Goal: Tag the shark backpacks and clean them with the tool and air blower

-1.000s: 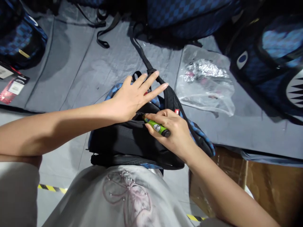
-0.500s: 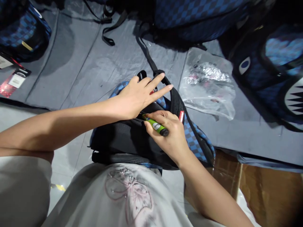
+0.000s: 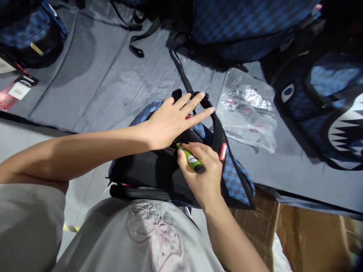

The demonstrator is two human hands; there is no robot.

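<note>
Here, the right hand (image 3: 204, 172) grips one apparent marker (image 3: 192, 160).

Green marker (image 3: 190, 158) in right hand (image 3: 202, 170) over black-and-blue backpack (image 3: 141, 170).

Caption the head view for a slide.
The right hand grips a green marker against a black-and-blue checked backpack, the left hand spread over the bag.

A creased grey cover (image 3: 104, 79) is lit from above. Pale floor tiles (image 3: 89, 189) are crossed by yellow-black tape (image 3: 70, 228) near left; cardboard (image 3: 309, 230) is seen near right.
</note>
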